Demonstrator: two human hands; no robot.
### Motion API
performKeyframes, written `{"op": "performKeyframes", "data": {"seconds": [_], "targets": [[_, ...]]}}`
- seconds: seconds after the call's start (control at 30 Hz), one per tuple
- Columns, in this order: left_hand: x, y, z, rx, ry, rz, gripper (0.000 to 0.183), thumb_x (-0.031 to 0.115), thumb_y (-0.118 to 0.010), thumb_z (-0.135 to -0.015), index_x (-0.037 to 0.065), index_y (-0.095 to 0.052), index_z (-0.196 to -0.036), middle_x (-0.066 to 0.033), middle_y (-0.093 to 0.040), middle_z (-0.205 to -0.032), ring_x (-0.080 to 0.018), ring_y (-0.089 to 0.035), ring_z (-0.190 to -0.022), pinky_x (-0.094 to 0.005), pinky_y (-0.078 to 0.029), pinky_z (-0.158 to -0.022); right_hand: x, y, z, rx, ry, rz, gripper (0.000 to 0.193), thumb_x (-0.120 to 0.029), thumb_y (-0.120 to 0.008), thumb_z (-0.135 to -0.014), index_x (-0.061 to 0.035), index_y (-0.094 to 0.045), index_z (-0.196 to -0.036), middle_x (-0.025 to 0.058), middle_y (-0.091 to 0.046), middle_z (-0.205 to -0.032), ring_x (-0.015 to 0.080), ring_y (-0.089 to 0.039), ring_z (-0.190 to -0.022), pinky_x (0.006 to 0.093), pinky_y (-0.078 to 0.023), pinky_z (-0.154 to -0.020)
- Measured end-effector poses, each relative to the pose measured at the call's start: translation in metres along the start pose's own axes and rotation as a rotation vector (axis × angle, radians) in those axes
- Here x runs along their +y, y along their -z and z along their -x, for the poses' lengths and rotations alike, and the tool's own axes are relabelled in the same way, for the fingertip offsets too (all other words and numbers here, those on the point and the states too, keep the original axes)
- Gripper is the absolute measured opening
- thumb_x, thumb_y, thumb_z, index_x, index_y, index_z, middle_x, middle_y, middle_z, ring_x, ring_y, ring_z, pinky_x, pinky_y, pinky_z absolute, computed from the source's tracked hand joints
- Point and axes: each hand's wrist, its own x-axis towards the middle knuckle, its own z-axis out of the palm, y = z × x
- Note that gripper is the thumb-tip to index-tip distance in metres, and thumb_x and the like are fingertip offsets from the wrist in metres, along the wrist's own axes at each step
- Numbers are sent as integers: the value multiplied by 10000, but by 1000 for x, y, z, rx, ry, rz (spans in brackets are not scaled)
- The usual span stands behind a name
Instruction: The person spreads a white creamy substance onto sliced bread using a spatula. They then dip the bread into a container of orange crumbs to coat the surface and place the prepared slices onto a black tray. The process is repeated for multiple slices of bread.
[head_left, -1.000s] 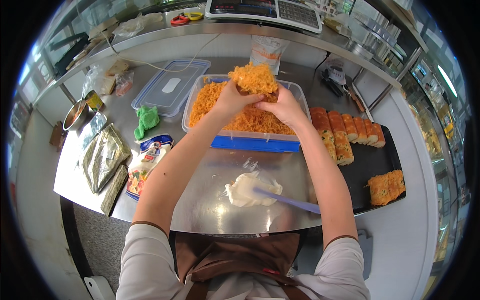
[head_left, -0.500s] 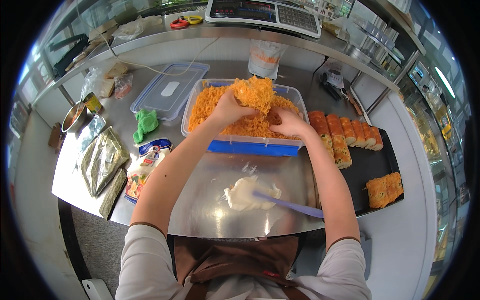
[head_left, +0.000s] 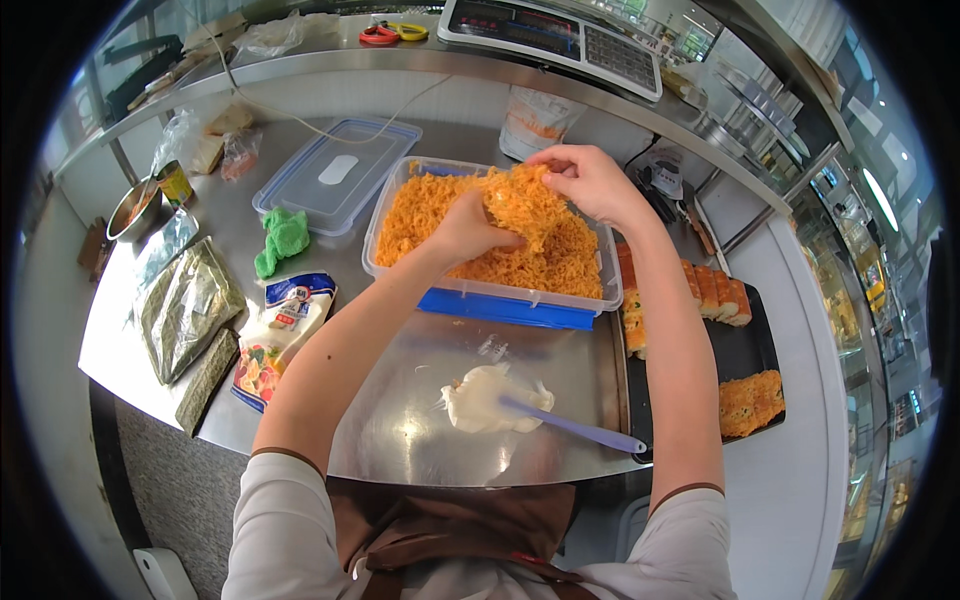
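Above a clear plastic box (head_left: 612, 268) full of orange shredded floss (head_left: 425, 215), I hold a piece of bread thickly covered in floss (head_left: 525, 205). My left hand (head_left: 472, 232) grips its left side, thumb toward me. My right hand (head_left: 592, 185) is raised at its upper right edge, thumb and fingers closed on the floss there. Floss hides most of the bread. Nearer me, a purple-handled spatula (head_left: 575, 428) lies with its head in a white creamy smear (head_left: 485, 400) on the steel table.
At right, a black tray (head_left: 745, 345) carries bread rolls (head_left: 710, 290) and one floss-coated piece (head_left: 750, 403). Leftward lie a box lid (head_left: 335, 190), green cloth (head_left: 283, 240), printed pouch (head_left: 285, 335), seaweed pack (head_left: 190, 310) and metal bowl (head_left: 135, 215). A shelf (head_left: 340, 62) holds a scale (head_left: 550, 40).
My right hand has risen out of the floss to the upper right edge of the coated bread. My left hand keeps its grip. The view has shifted slightly.
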Motion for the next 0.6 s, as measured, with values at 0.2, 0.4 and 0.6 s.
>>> {"op": "performKeyframes", "data": {"seconds": [0.2,0.4,0.6], "targets": [[3,1,-2,-84,36,77,525,33,-870,-675,-28,-585,-1112,-100,-704,-964,-169,-701,-841,-303,-568,-750,-7,-18,-9,39,3,4,172,-17,-683,-890,17,-658,-1057,33,-641,-920,87,-587,-810,253,-506,-747],[5,3,0,-58,33,-53,562,76,-884,-653,-38,-586,-1116,-102,-701,-918,-165,-692,-794,-303,-558,-713,-4,-26,-5,68,45,0,122,-23,-697,-881,10,-669,-994,28,-659,-855,90,-600,-787,246,-507,-735],[-11,0,-10,27,-1,-210,679,159,-916,-602,-67,-556,-1131,-129,-662,-979,-184,-647,-914,-316,-531,-784,-17,-25,1,130,149,-104,105,-23,-702,-869,-2,-671,-968,15,-644,-855,80,-581,-764,242,-496,-721]]}}
